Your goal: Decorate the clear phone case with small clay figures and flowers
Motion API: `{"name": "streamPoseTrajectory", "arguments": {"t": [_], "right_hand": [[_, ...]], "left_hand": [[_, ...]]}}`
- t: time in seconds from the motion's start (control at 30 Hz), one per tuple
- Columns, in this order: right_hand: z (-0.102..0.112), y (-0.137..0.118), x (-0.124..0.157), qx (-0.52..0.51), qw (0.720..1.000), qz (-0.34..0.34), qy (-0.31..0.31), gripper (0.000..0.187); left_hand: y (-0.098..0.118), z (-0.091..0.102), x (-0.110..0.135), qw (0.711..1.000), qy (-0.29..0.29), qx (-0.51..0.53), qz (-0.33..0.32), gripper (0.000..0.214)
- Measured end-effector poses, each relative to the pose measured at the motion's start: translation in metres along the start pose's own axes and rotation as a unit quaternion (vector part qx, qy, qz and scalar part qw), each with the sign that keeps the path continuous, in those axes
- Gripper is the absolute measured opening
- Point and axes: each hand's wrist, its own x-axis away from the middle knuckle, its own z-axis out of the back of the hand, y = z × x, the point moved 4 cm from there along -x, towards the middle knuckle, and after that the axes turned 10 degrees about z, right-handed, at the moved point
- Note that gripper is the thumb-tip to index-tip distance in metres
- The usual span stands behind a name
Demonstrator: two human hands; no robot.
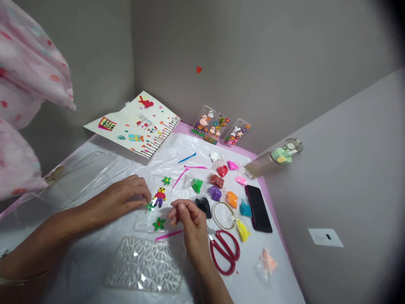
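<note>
A clear phone case (pixel 143 223) lies on the white table cover, carrying a small clay figure (pixel 160 196) and three green clay flowers, such as the flower (pixel 158 223) at its near end. My left hand (pixel 126 195) rests on the case's left edge, fingertips pressed at one green flower. My right hand (pixel 190 219) hovers just right of the case with its fingers pinched together; what they hold is too small to make out. A pink modelling stick (pixel 169 234) lies under that hand.
Several small bags of coloured clay (pixel 216 181) lie to the right, with red scissors (pixel 224 249), a tape ring (pixel 223 215) and a dark phone (pixel 257 207). A textured clear case (pixel 145 265) lies near me. Decorated cases (pixel 218 125) and a drawing (pixel 136 124) lean at the wall.
</note>
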Motion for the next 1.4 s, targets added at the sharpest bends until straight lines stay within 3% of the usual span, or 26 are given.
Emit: {"name": "streamPoseTrajectory", "arguments": {"t": [0.17,0.33,0.6,1.1,1.4], "right_hand": [[0.0,0.001,0.0,-0.035,0.999,-0.01,0.021,0.041],[-0.008,0.004,0.003,-0.08,0.995,-0.046,-0.036,0.043],[-0.004,0.008,0.002,-0.117,0.991,-0.066,-0.017,0.042],[-0.004,-0.005,0.005,-0.038,0.999,-0.029,-0.01,0.033],[-0.005,0.002,0.004,-0.082,0.995,-0.052,-0.022,0.037]], "left_hand": [[0.026,0.006,0.005,0.995,0.091,0.029,-0.028,0.014],[0.04,-0.011,0.009,0.988,0.129,0.051,-0.068,0.017],[0.04,-0.022,0.011,0.988,0.13,0.052,-0.064,0.022],[0.041,-0.024,0.008,0.992,0.093,0.062,-0.054,0.014],[0.043,-0.027,0.009,0.986,0.129,0.09,-0.053,0.015]]}}
